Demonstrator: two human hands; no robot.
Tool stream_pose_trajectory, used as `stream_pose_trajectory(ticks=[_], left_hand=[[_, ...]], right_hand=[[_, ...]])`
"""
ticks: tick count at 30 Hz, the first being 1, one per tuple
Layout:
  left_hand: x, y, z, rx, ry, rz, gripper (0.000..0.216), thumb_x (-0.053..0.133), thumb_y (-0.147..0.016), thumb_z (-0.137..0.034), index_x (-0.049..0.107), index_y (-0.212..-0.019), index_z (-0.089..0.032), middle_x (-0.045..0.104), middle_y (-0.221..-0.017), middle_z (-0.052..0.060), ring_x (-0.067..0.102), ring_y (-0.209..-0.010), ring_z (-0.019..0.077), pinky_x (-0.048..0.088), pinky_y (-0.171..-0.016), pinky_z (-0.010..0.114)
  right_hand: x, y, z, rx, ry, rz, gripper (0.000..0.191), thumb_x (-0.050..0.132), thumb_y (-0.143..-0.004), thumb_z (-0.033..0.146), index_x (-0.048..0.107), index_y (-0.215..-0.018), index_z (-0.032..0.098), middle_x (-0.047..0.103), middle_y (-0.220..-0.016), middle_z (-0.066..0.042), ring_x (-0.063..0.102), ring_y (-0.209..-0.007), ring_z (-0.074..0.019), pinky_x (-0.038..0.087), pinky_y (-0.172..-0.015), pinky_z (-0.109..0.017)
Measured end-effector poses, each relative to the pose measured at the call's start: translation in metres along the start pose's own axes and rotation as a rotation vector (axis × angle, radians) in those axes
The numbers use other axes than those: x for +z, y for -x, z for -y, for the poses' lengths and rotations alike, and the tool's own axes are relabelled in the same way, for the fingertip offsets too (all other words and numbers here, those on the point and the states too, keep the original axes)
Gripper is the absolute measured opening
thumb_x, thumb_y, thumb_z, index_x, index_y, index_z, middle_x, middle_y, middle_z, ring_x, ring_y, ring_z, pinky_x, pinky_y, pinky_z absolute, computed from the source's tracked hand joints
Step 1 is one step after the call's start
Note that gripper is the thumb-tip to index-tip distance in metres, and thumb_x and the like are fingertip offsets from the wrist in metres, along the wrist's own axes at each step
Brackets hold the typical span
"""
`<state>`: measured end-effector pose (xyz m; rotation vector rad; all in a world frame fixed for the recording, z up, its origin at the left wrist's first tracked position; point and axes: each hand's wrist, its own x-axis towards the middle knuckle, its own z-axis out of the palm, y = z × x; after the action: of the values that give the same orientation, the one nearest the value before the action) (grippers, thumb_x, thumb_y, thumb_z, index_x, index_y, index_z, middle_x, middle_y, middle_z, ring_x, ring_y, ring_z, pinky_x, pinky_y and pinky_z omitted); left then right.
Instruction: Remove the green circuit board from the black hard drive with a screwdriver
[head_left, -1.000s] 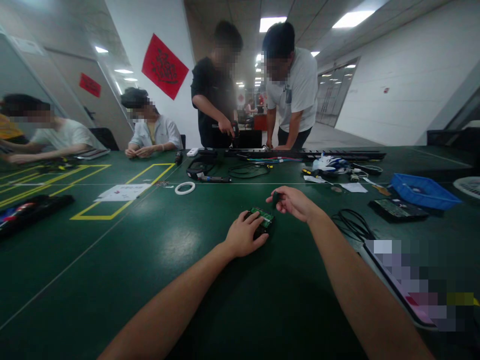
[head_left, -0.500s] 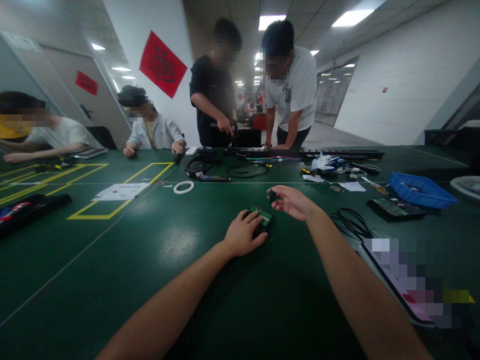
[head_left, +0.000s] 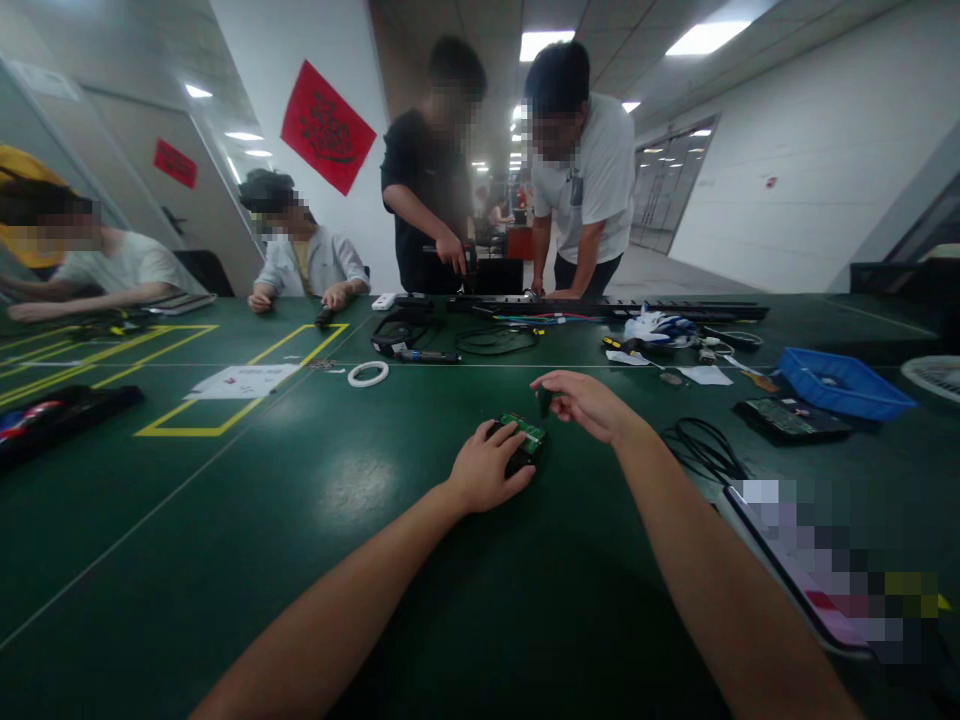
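My left hand rests over a green circuit board in a black case on the table. Its fingers lie across the top and the thumb is along the near edge, holding the case in place. Just right of the board and above it, my right hand pinches a small dark piece between thumb and fingers, with the index finger reaching past it. The piece is too small and dark to name. It is apart from the board.
A second board in a black case lies by a blue tray at right, near a black cable and a blurred-out tablet-like device. A white ring and a dark tool lie ahead. Several co-workers are across the table.
My right index finger has lifted and stretched out, and the dark piece sits slightly lower in the hand. My left hand stays put. A seated co-worker's hand has moved left with a dark object.
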<state>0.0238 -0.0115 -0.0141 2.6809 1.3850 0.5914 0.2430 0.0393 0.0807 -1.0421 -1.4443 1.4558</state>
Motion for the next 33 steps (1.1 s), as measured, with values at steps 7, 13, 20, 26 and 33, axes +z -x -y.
stream_pose_trajectory(ticks=[7,13,20,26,33], left_hand=[[-0.0014,0.0008,0.0003,-0.005,0.0,0.017,0.066,0.05,-0.093,-0.064,0.051,-0.148,-0.026,0.047,-0.155,0.007,0.032,-0.145,0.0396,0.037,-0.115,0.058],[-0.001,0.0006,0.0004,-0.011,0.003,0.024,0.067,0.05,-0.093,-0.064,0.05,-0.149,-0.026,0.046,-0.155,0.006,0.031,-0.146,0.0398,0.036,-0.115,0.058],[-0.0034,0.0009,-0.0012,-0.011,0.012,0.017,0.066,0.052,-0.093,-0.063,0.051,-0.147,-0.026,0.047,-0.155,0.006,0.031,-0.145,0.0396,0.036,-0.116,0.058],[-0.0022,0.0007,-0.0003,-0.012,0.017,0.021,0.067,0.052,-0.093,-0.063,0.051,-0.148,-0.025,0.047,-0.155,0.007,0.03,-0.146,0.0396,0.035,-0.116,0.058],[-0.0001,0.0,0.0007,-0.002,0.011,0.019,0.066,0.053,-0.093,-0.062,0.05,-0.148,-0.026,0.047,-0.155,0.006,0.031,-0.146,0.0385,0.034,-0.117,0.057]], right_hand=[[-0.0011,0.0002,-0.0012,-0.045,0.002,-0.067,0.015,0.069,-0.079,0.029,0.074,-0.084,0.016,0.07,-0.088,-0.007,0.049,-0.059,-0.0114,0.036,-0.049,-0.025],[-0.0006,-0.0016,-0.0029,-0.042,0.014,-0.042,0.014,0.066,-0.08,0.029,0.072,-0.082,0.016,0.072,-0.091,-0.008,0.048,-0.057,-0.0112,0.034,-0.046,-0.024],[-0.0028,-0.0004,-0.0001,-0.025,0.03,-0.031,0.022,0.059,-0.083,0.024,0.077,-0.094,0.016,0.073,-0.1,-0.011,0.049,-0.059,-0.0119,0.033,-0.044,-0.025],[0.0005,0.0021,0.0012,0.012,0.0,-0.026,0.016,0.06,-0.085,0.028,0.071,-0.086,0.016,0.073,-0.095,-0.011,0.047,-0.055,-0.0115,0.031,-0.043,-0.025],[0.0007,0.0023,0.0006,0.069,-0.07,0.021,0.012,0.06,-0.086,0.029,0.063,-0.089,0.018,0.075,-0.097,-0.014,0.05,-0.054,-0.013,0.034,-0.042,-0.025]])
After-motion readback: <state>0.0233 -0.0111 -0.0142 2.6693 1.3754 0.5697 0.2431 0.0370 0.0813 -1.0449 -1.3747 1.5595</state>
